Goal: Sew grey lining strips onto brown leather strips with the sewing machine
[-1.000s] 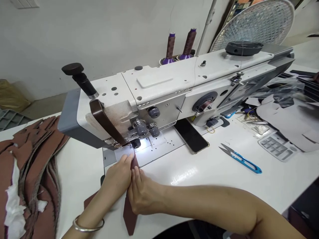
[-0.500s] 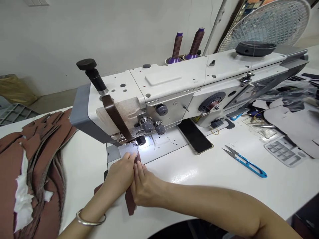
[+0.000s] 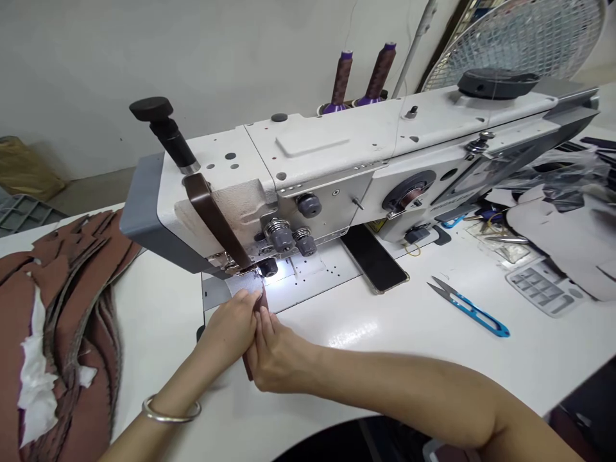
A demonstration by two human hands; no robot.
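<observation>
A white industrial sewing machine spans the table, its lamp lighting the needle area. Just in front of the needle, my left hand presses its closed fingers on a strip of brown leather-like material with a pale fabric backing. My right hand touches the left one and pinches the strip's near part. The strip's lower end shows below the hands; its front edge is hidden under the presser area.
A stack of brown cut pieces lies at left. Right of the needle are a phone and blue thread snips. Farther right are grey scraps. Two brown thread spools and a fan stand behind.
The strip has moved forward toward the needle, so less of its tail shows below my hands. Both hands stay on it. The view has shifted slightly.
</observation>
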